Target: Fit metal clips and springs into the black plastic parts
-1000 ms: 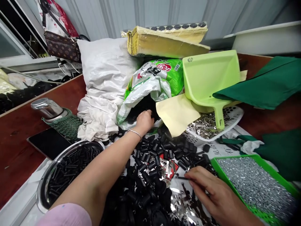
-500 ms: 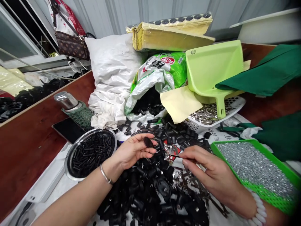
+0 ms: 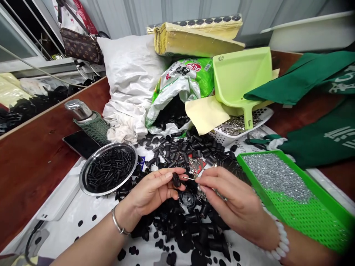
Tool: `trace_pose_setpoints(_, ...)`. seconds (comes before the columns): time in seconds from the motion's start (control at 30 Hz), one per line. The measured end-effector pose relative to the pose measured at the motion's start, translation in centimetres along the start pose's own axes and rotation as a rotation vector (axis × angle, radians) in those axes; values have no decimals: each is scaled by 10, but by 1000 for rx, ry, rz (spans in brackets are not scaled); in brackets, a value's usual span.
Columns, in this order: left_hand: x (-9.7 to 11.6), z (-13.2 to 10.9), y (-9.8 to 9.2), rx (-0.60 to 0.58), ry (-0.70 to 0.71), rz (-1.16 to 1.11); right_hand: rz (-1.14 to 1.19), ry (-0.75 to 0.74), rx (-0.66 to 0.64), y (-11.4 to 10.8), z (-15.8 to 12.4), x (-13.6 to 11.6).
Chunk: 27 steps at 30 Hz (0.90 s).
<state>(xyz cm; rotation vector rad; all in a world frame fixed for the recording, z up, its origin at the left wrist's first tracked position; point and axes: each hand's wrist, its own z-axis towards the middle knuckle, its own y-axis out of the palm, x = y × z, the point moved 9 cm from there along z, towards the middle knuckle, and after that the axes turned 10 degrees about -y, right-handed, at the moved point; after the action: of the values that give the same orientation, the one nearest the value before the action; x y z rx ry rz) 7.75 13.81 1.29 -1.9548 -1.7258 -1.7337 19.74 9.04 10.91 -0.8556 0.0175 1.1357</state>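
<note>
Between the thumb and fingers of my left hand is a small round black plastic part. My right hand pinches a thin metal strip, its tip pointing left and very close to the black part; whether they touch I cannot tell. More metal pieces seem tucked under the curled fingers of that hand, mostly hidden. Below and behind both hands lies a heap of black plastic parts, some round, some cylindrical. Loose metal strips lie on a red patch just beyond my hands.
On the left stands a steel dish of black ribbed pieces, near a phone and a flask. To the right is a green tray of small silvery parts. Behind are a white basket, a light-green dustpan and sacks.
My right hand has moved left, bringing the metal strip up to the black part. The black part has turned in my left hand. The whole view has shifted slightly.
</note>
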Motion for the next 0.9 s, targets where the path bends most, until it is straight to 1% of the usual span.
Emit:
trace_pose_setpoints(0.1, -7, 0, 4, -25, -23, -24, -3, -44, -49, 9, 1, -7)
trace_pose_setpoints(0.23, -10, -3, 4, -32, -34, -39, 34, -40, -110, 20, -4, -8)
trace_pose_setpoints(0.33, -13, -5, 3, -31, -48, -37, 42, -44, -131, 23, -6, -9)
trace_pose_setpoints(0.5, -25, -1, 8, -45, -132, 12, -106, -143, -185, 27, -7, -20)
trace_pose_setpoints(0.57, -28, 0, 10, -33, -155, 69, -145, -170, -195, 30, -8, -22)
trace_pose_setpoints(0.63, -26, 0, 8, 20, -141, 171, -123, -156, -181, 32, -9, -19)
trace_pose_setpoints(0.73, -18, -6, 5, 103, -95, 374, 6, -62, -138, 32, -10, -7)
trace_pose_setpoints(0.83, -11, -12, 6, 123, -69, 516, 100, 21, -117, 33, -11, 4)
trace_pose_setpoints(0.9, -9, -14, 6, 136, -80, 577, 108, 32, -115, 33, -12, 5)
